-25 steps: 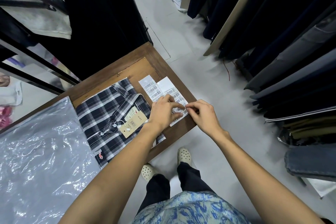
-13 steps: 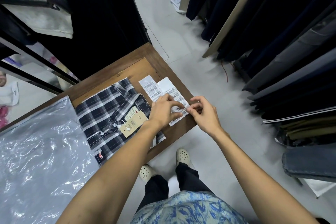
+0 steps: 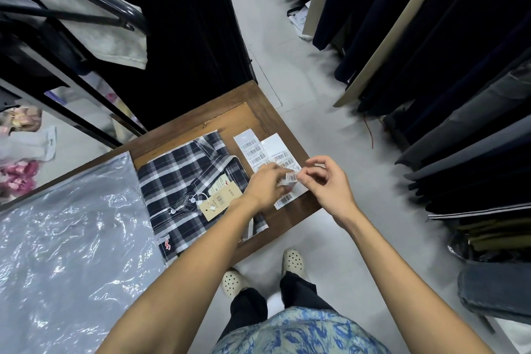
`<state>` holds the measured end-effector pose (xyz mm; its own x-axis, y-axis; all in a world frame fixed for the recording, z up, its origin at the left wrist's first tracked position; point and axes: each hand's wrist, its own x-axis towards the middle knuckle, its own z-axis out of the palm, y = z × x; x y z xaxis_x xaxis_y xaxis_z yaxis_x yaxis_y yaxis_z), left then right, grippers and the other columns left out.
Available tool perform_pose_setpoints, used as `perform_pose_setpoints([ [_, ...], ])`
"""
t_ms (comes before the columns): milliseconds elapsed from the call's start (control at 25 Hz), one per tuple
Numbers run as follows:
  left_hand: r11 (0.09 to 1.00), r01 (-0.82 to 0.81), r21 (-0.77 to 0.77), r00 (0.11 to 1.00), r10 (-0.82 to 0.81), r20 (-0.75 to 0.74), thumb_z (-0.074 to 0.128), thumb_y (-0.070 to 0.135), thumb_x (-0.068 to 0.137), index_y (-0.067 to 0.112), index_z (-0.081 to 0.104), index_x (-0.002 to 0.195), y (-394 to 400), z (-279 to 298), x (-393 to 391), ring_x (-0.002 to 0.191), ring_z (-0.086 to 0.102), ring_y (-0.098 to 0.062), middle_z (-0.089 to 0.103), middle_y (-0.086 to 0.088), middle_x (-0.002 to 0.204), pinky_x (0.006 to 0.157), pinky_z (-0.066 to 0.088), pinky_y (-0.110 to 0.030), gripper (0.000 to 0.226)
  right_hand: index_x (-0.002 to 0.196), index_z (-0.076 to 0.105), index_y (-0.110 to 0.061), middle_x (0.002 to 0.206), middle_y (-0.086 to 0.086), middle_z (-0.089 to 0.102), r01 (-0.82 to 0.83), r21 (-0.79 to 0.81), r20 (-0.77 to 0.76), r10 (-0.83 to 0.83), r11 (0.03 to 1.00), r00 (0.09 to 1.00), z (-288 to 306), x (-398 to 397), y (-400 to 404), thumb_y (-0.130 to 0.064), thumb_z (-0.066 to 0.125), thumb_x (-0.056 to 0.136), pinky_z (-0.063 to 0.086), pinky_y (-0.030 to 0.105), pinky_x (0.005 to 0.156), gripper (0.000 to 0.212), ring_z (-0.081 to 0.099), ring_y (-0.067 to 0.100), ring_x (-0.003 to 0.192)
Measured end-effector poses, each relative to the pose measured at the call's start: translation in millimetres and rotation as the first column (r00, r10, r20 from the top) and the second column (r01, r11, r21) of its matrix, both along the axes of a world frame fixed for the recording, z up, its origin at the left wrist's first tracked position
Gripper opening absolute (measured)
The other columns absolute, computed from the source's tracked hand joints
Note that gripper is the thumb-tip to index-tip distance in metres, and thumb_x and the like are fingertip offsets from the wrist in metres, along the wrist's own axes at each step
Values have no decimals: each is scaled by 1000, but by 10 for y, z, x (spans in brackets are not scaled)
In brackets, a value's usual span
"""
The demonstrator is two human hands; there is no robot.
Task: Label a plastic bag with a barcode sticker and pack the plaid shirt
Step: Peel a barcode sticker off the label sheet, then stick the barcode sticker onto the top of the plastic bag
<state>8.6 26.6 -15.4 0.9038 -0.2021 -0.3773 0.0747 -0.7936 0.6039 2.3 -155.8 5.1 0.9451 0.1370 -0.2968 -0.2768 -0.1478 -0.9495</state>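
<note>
So the right hand has a small white barcode sticker pinched at its fingertips, just lifted off the white backing sheet of barcode labels, while the left hand is curled down on that sheet, pinning it to the brown wooden table. The crinkly clear plastic bag lies flat well off to the left, past the folded navy-and-white plaid shirt, its long side running near-to-far. I'd guess the sticker hand has to cross over the shirt to reach it, even though the left one is nearer.
</note>
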Motion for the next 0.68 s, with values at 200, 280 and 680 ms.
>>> perform_pose_setpoints([
  [200,561,-646,-518,760,541,-361,44,9,103,15,73,121,96,344,-247,97,73,-22,75,-6,106,91,55,-35,34,111,60,-12,83,-4,79,18,96,-11,-17,995,1000,185,134,114,-13,81,85,53,20,81,34,71,1,82],
  [280,339,-742,-579,638,622,-454,44,25,107,15,74,111,152,513,-313,87,70,-19,75,-4,93,81,52,-32,31,111,58,-9,85,-3,79,3,117,5,-4,993,1000,268,206,215,-11,82,85,51,13,73,36,70,0,79],
  [680,246,-702,-668,455,877,-156,74,25,94,19,80,99,574,920,-698,80,69,-5,76,8,83,83,55,-28,9,112,59,-17,90,-4,80,-179,192,88,164,965,982,640,253,1050,-17,83,83,53,31,94,38,73,9,93],
])
